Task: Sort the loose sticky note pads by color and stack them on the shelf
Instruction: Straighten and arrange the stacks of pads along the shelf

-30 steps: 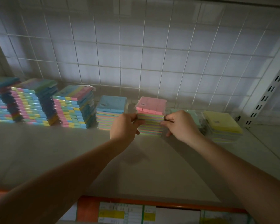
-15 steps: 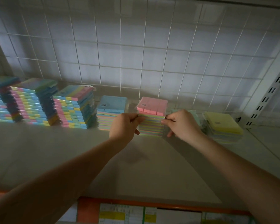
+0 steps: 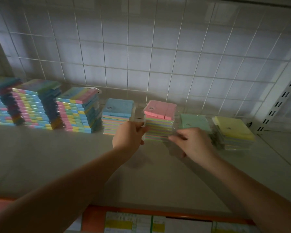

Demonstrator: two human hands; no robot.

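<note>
The picture is dim and a little grey, with low contrast. The brightest zone is the middle of the wire grid (image 3: pixel 141 68) at the back, where soft light falls on the panel behind it; the corners and the left side fall darker. The shelf (image 3: pixel 40 157) surface shows soft shadows under both forearms and a faint dark patch below the left hand (image 3: pixel 128 137). There is no strong glare, only a weak shine on the plastic wrap of the pink-topped stack (image 3: pixel 160 120). The right hand (image 3: pixel 193 143) is slightly blurred. Straight grid wires curve near the edges, from the wide lens. The labels (image 3: pixel 141 224) at the bottom are not sharp.
</note>
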